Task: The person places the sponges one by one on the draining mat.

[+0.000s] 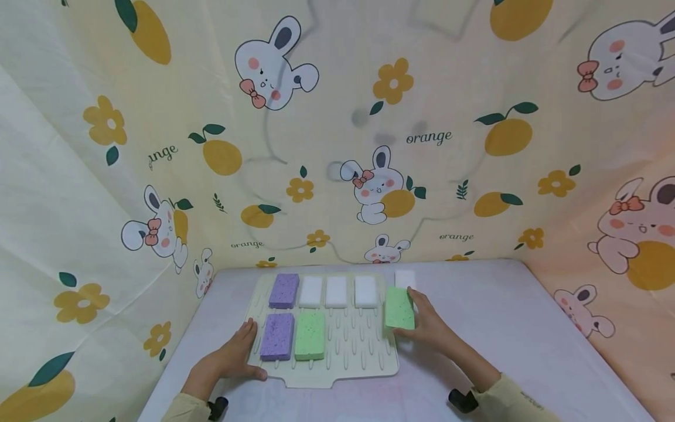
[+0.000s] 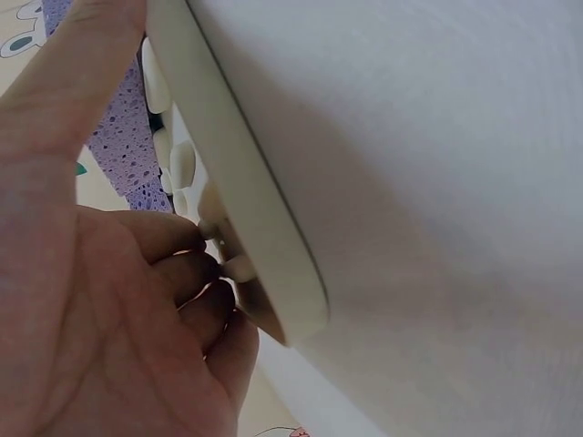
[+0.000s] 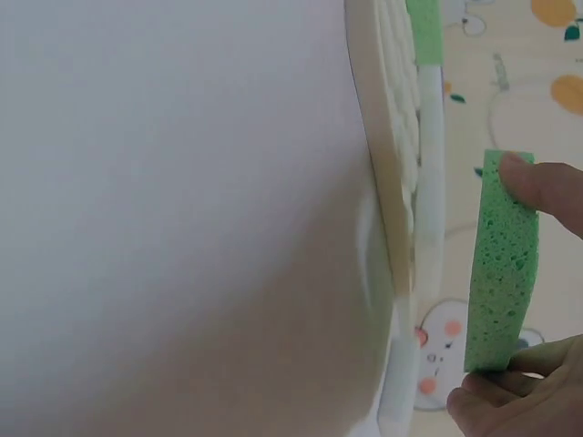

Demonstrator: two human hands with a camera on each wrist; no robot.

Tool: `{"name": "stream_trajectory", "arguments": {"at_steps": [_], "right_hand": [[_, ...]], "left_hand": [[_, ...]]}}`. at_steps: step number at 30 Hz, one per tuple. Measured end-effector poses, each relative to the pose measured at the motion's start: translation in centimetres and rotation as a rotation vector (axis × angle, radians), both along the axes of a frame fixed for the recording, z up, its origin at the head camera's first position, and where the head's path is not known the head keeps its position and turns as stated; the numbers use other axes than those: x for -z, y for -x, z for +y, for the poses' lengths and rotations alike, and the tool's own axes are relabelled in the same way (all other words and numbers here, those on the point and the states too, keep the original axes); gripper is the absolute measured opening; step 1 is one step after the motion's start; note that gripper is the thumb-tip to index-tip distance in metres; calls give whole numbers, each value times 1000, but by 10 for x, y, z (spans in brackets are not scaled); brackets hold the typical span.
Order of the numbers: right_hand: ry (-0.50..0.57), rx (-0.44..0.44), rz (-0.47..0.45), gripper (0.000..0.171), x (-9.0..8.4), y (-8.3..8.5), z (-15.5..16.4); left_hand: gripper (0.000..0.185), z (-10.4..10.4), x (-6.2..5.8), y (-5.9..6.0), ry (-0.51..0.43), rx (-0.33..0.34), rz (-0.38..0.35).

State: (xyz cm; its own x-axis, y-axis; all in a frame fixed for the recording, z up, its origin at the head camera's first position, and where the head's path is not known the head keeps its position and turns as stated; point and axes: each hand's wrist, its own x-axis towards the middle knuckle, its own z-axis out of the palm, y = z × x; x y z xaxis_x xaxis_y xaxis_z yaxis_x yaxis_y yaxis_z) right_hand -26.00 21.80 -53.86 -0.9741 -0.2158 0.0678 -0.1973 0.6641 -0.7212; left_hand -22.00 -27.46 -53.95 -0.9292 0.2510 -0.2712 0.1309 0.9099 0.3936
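Note:
My right hand (image 1: pixel 431 323) pinches a green sponge (image 1: pixel 399 308) between thumb and fingers at its ends. In the right wrist view this green sponge (image 3: pixel 503 264) is raised off the mat, with its narrow side showing. A cream ridged drying mat (image 1: pixel 310 380) lies on the table, and the held sponge overlaps its right edge in the head view. At the mat's left edge rests my left hand (image 1: pixel 224 358), thumb spread toward the front corner. The left wrist view shows the left fingertips (image 2: pixel 223 300) bent lightly against the rim. Another green sponge (image 1: pixel 310 336) lies flat on the mat.
Two purple sponges (image 1: pixel 277 337) lie along the mat's left side. White sponges (image 1: pixel 336 292) sit in the back row, and another white block (image 1: pixel 405 279) lies beyond the held sponge. A printed cloth (image 1: pixel 327 129) hangs around the white table (image 1: pixel 495 316).

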Motion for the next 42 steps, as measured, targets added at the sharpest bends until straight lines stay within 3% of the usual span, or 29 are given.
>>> {"name": "stream_trajectory", "arguments": {"at_steps": [11,27,42], "right_hand": [[35,-24,-19,126,6,-13,-26],[77,-145,-16,123,13,-26,-58],[101,-232,6,120,13,-28,-85]], "left_hand": [[140,0,1,1,8,-3,4],[142,-1,5,2,5,-12,3],[140,-1,2,1,-7,-4,8]]}}
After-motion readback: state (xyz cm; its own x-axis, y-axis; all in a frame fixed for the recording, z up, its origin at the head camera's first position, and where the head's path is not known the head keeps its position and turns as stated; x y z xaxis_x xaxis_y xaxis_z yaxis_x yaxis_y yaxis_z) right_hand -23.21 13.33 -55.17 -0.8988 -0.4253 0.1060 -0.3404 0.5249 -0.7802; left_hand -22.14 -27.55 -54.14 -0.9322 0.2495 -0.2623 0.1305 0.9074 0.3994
